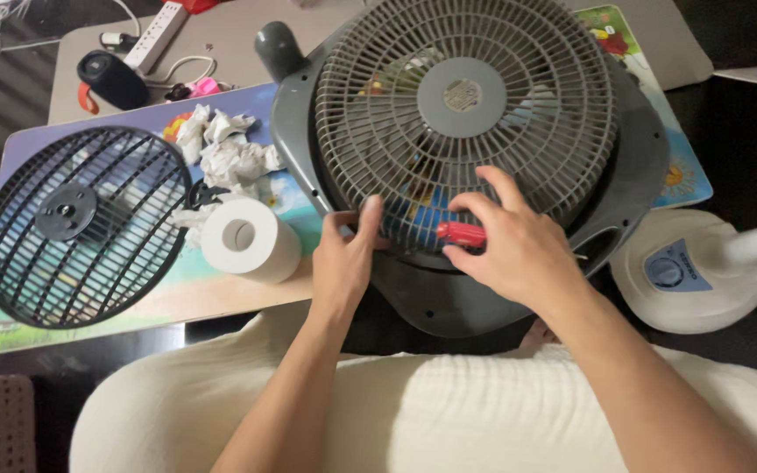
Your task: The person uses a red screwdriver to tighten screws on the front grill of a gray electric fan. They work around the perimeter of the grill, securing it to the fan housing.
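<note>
Fingers (370, 215) of the left hand (343, 258) spread and pressed against the lower rim of the grey fan grille (462, 96), thumb and forefinger parted, holding nothing closed, seemingly bracing the grille so that it does not turn or slip. Fingers of the right hand (514, 245) curled tight around the red handle of a screwdriver (462, 233), tip hidden behind the grille bars, so cannot tell what it meets.

Going left to right: far left on the desk (221, 302), a black round grille (81, 223) lying flat on the colourful mat (10, 324), set well apart from the hands, likely put aside to keep it out of the way. Just right of it, crumpled white tissues (229, 153) heaped on the mat, and a toilet paper roll (250, 238) lying on its side near the desk's front edge, close to the left hand. Behind these, a black speaker (111, 79) and a white power strip (158, 33).

At centre, the grey fan housing (449, 298) tilted toward the person, its lower edge over the lap, its upper part leaning on the desk, bringing the grille face within easy reach of both hands. At right, the white fan base (685, 271) with blue control panel resting low beside the housing.
</note>
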